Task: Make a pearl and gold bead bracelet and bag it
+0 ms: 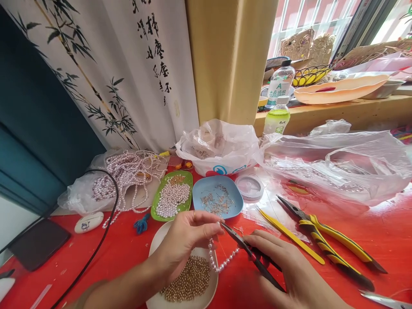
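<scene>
A string of pale pink pearl beads [222, 267] hangs in a loop from the pinched thumb and forefinger of my left hand [186, 238]. My right hand [283, 262] is closed round a pair of dark-handled pliers [240, 240]. Their jaw tips meet the end of the bead string at my left fingertips; the small part there is too tiny to make out. Under my left hand sits a white dish [157, 244] of gold beads [189, 279]. Beyond it are a green tray [157, 214] with pearl and gold beads and a blue tray [236, 210] holding small metal findings.
Yellow tweezers [289, 234] and large yellow-black pliers [325, 240] lie right on the red table [128, 257]. Plastic bags [341, 163], bottles [278, 116] and a round clear lid [249, 186] are behind. Left are piled bead strands [125, 174], a black cable [112, 206] and a blue tassel [141, 224].
</scene>
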`<action>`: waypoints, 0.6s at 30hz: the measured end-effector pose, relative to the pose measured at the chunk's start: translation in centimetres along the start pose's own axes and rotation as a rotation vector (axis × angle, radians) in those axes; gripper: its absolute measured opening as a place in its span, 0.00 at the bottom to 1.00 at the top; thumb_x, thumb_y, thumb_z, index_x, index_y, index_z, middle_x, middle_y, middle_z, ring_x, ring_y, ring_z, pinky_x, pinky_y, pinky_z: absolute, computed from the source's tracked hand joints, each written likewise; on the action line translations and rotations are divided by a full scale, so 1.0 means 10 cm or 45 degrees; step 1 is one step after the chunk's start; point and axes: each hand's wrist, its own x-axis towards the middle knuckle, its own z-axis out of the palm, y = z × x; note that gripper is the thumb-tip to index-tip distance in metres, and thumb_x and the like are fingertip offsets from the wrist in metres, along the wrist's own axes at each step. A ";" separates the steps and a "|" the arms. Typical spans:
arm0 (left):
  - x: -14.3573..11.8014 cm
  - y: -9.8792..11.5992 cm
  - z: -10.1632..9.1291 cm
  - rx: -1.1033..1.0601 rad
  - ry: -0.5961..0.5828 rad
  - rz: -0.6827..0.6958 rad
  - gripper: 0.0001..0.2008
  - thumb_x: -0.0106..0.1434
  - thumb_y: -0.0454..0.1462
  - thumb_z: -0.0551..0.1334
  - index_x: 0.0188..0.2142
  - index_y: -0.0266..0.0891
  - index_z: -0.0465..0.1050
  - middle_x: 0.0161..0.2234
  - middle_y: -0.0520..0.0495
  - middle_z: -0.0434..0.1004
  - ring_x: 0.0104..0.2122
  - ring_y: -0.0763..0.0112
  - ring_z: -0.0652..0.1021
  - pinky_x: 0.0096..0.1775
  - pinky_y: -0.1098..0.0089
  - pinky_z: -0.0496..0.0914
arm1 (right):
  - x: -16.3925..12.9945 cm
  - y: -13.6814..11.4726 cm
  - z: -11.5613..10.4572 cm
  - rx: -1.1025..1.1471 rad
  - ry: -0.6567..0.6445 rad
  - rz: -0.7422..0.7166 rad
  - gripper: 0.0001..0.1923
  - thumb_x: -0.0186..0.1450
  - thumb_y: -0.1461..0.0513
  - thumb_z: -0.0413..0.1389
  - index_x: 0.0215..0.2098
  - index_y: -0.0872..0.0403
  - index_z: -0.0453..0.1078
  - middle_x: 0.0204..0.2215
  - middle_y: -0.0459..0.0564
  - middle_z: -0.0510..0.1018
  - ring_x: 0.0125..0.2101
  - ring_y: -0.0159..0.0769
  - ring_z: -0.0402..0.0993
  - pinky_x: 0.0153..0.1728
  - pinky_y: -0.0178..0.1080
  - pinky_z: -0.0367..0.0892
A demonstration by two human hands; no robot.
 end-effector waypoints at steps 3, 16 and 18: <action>0.00 0.01 0.00 0.026 0.015 0.009 0.10 0.44 0.35 0.69 0.28 0.34 0.75 0.22 0.50 0.75 0.22 0.79 0.72 0.26 0.77 0.64 | -0.01 -0.01 0.01 -0.040 0.026 0.012 0.14 0.49 0.68 0.48 0.33 0.52 0.69 0.27 0.52 0.75 0.28 0.42 0.72 0.28 0.40 0.68; -0.03 0.01 0.03 0.101 0.006 0.031 0.10 0.44 0.36 0.69 0.26 0.34 0.74 0.22 0.50 0.73 0.22 0.79 0.69 0.26 0.77 0.62 | -0.04 0.04 0.08 -0.088 0.081 -0.065 0.18 0.51 0.69 0.48 0.38 0.52 0.69 0.30 0.52 0.75 0.33 0.42 0.72 0.31 0.39 0.68; -0.04 0.01 0.03 0.101 -0.003 0.034 0.10 0.44 0.36 0.69 0.26 0.34 0.74 0.22 0.50 0.73 0.22 0.79 0.69 0.26 0.77 0.62 | -0.04 0.05 0.09 -0.122 0.087 -0.078 0.18 0.51 0.69 0.48 0.39 0.53 0.69 0.32 0.53 0.75 0.34 0.43 0.72 0.32 0.40 0.69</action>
